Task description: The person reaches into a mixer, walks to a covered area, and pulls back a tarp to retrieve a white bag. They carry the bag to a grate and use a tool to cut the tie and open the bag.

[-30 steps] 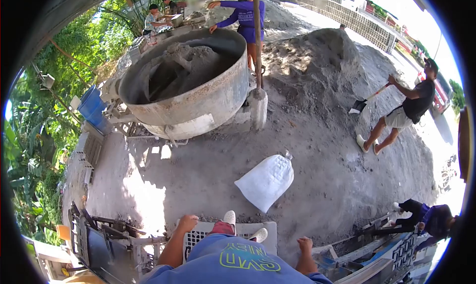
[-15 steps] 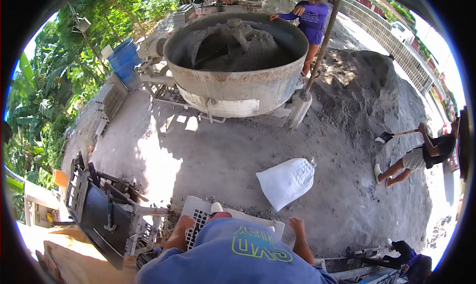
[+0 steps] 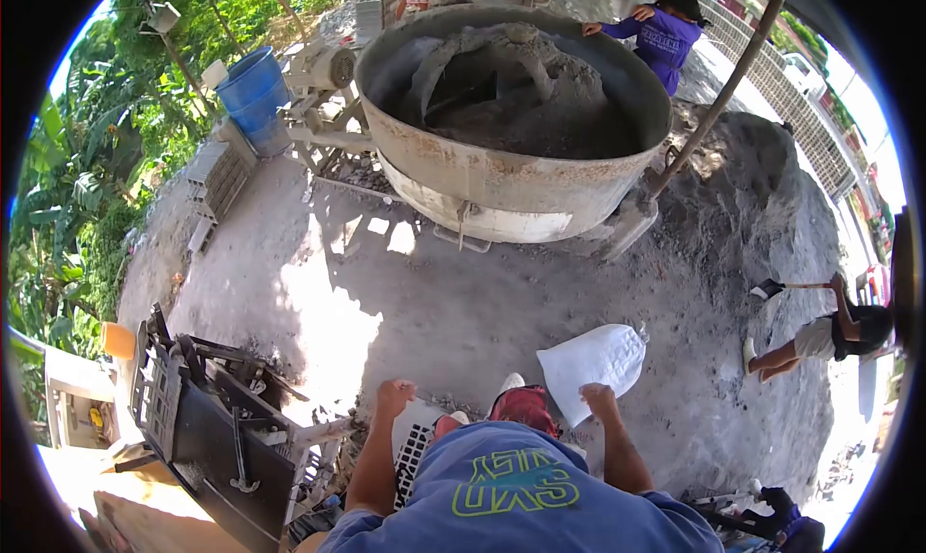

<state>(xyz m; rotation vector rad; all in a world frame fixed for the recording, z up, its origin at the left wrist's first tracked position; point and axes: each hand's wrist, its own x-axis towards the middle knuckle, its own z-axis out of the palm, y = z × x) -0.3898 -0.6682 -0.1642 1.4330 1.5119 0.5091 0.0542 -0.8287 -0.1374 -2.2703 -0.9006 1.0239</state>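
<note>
My left hand (image 3: 395, 397) is raised at the lower middle, in front of a pale slab with a black grid (image 3: 413, 449). Its fingers look curled, and nothing shows in it. On the other side, my right hand (image 3: 598, 397) overlaps the lower edge of a white sack (image 3: 596, 362) lying on the ground; its fingers look bent, too small to make out. Whether it touches the sack is unclear. My blue shirt (image 3: 521, 485) and red shorts (image 3: 524, 408) show between the arms.
A large round mixer (image 3: 511, 172) stands ahead, with a person in purple (image 3: 666, 43) behind it. A blue barrel (image 3: 253, 95) is at left. Another person (image 3: 820, 339) holds a shovel (image 3: 769, 289) by the grey pile (image 3: 772, 186). Dark metal equipment (image 3: 227, 447) stands lower left.
Both my hands have risen forward from beside my body. The view has shifted, so the mixer and sack appear further right. The person in purple leans lower behind the mixer.
</note>
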